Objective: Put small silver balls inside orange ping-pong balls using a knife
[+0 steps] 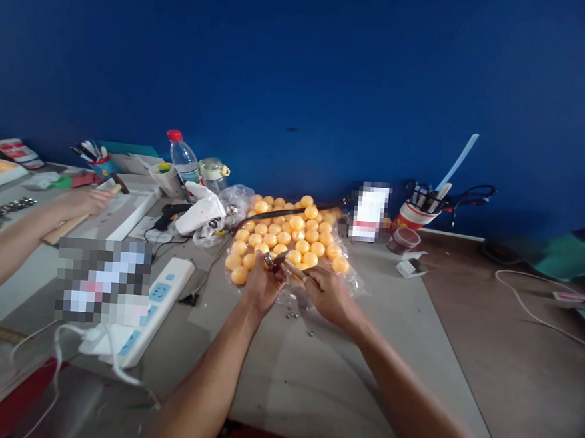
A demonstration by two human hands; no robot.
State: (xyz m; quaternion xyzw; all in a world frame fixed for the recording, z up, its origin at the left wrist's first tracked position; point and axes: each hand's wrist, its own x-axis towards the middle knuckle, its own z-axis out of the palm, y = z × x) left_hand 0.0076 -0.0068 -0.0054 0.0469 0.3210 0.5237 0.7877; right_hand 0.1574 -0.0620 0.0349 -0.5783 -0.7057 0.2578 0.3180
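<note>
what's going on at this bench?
A person's left hand holds a small metal piece; the right hand holds a wooden-handled tool, its dark tip close to the piece, though contact is hard to tell. Orange balls lie just beyond, and metal bits sit nearer the person. Off left, another person's hand is over the bench.

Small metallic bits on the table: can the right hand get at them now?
Probably yes: the small metallic bits lie uncovered close to the right hand, though the wooden-handled tool it grips may hinder picking them up.
</note>
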